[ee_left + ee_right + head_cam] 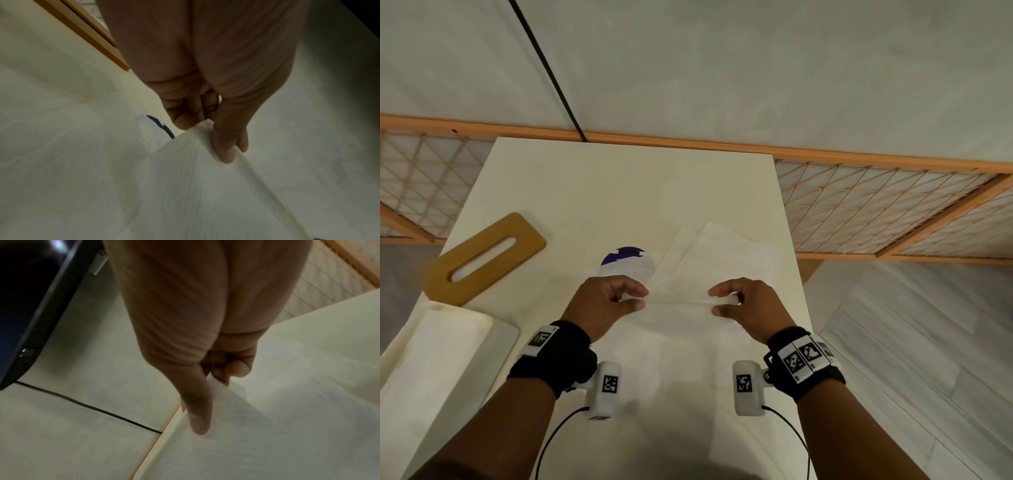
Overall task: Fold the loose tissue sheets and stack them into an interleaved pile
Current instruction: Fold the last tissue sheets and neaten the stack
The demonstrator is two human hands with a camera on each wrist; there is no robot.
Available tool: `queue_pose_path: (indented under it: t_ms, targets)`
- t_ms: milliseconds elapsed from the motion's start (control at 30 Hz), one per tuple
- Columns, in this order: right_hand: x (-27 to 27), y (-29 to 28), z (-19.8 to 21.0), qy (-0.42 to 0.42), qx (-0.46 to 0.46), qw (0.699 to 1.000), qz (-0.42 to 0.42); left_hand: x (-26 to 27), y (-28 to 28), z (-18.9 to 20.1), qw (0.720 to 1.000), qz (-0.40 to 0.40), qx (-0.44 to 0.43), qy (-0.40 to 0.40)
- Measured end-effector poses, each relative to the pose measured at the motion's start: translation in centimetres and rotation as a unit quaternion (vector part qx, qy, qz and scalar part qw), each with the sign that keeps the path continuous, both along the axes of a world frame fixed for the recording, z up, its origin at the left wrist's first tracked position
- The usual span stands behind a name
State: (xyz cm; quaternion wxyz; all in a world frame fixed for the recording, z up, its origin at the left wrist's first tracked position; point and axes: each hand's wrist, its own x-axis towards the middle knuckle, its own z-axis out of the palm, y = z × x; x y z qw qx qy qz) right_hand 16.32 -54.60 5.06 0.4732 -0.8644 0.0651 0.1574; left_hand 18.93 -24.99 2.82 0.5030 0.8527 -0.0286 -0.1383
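Both hands pinching one tissue sheet, held taut above the table.

I note the left hand (608, 301) pinches one end of the tissue sheet (678, 318) between thumb and curled fingers, and the right hand (748, 305) pinches the other end likewise. The sheet hangs toward me over the white table (619, 192). Loose tissue sheets (722, 257) lie just beyond the hands (a purple-printed packet (626, 262) beside them); a wooden slotted lid (486, 257) rests far left.

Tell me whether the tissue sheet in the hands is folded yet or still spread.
Mid-fold: the left hand and right hand pinch the tissue sheet at a raised edge while the rest lies spread.
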Motion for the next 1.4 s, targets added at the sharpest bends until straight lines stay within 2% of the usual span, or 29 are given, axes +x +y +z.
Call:
queue_pose_path:
  t_ms: [167, 267, 333, 400, 500, 567, 633, 733, 900, 1133, 1200, 1300, 1400]
  targets:
    - [-0.4, -0.4, -0.2, 0.022, -0.052, 0.998, 0.012, -0.6, 1.3, 0.3, 0.995, -0.043, 0.087, -0.014]
    - [-0.9, -0.4, -1.1, 0.078, 0.049, 0.996, 0.001, -1.0, 2.1, 0.2, 0.998, -0.027, 0.054, 0.025]
    - [-1.1, -0.2, -2.0, 0.135, 0.129, 0.982, -0.035, -1.2, 2.3, 0.0, 0.997, -0.027, 0.021, 0.064]
    - [-1.1, 0.2, -2.8, 0.168, 0.141, 0.974, -0.054, -1.7, 2.4, -0.3, 0.996, -0.029, 0.024, 0.086]
    - [0.0, 0.7, -4.1, 0.171, 0.095, 0.978, -0.076, -2.4, 2.5, -1.5, 0.992, -0.023, 0.036, 0.117]
    - [1.3, 0.6, -5.1, 0.137, -0.003, 0.982, -0.131, -2.8, 2.6, -2.9, 0.989, -0.018, 0.076, 0.126]
    - [2.5, 0.5, -5.9, 0.101, -0.144, 0.969, -0.173, -3.1, 2.7, -3.8, 0.984, 0.004, 0.122, 0.133]
    - [3.5, 0.0, -7.1, 0.09, -0.227, 0.951, -0.192, -3.5, 2.5, -4.7, 0.977, 0.0, 0.174, 0.126]
    - [4.3, -1.6, -8.4, 0.049, -0.195, 0.96, -0.197, -3.0, 2.5, -5.0, 0.959, -0.036, 0.258, 0.11]
    - [3.6, -2.1, -5.8, -0.051, -0.177, 0.965, -0.189, -0.8, 0.3, -3.0, 0.916, -0.011, 0.4, 0.035]
    - [3.3, -1.9, -4.9, -0.095, -0.171, 0.965, -0.175, 0.1, -1.2, -2.0, 0.928, -0.008, 0.373, -0.002]
    - [2.6, -0.9, -3.0, -0.191, -0.165, 0.961, -0.116, 1.4, -4.1, -0.4, 0.96, -0.046, 0.26, -0.095]
    - [1.9, 0.3, -0.6, -0.259, -0.145, 0.954, -0.042, 2.7, -7.0, 1.3, 0.953, -0.117, 0.211, -0.185]
